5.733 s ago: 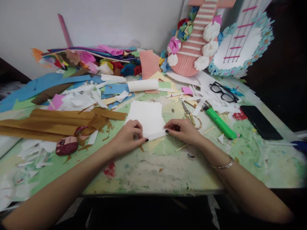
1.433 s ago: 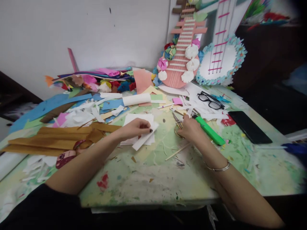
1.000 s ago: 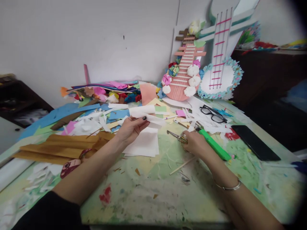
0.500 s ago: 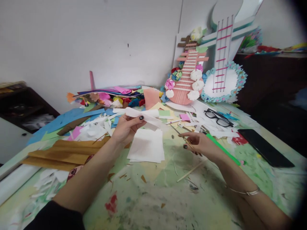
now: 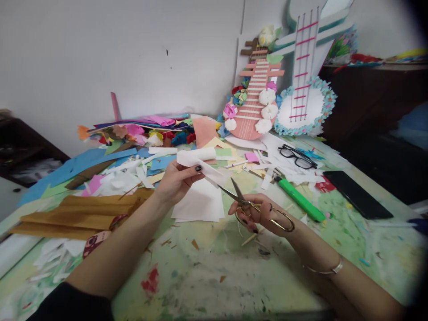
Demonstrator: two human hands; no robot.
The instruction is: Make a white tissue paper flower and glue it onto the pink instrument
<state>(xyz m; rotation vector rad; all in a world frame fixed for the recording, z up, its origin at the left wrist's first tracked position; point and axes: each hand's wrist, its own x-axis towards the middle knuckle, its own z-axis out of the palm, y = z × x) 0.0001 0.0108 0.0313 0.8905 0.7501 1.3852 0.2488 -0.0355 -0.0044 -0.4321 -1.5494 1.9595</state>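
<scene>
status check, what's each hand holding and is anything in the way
Left hand: pinching white paper strip. Right hand: holding scissors, blades apart near strip's end, contact unclear. White sheets lying beneath, nothing visible blocking the blades.

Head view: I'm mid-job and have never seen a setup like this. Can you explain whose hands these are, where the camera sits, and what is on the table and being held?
There is no machine here: these are a person's own bare hands. The only camera is worn on their head, looking forward and down. The left hand pinches a strip of white paper; the right hand holds scissors, blades open toward it. I can't tell whether they touch. On the paint-stained table lie white sheets, brown paper, a green cutter, glasses and a phone. Two instrument-shaped crafts stand at the back, one pink, one white and teal.
</scene>
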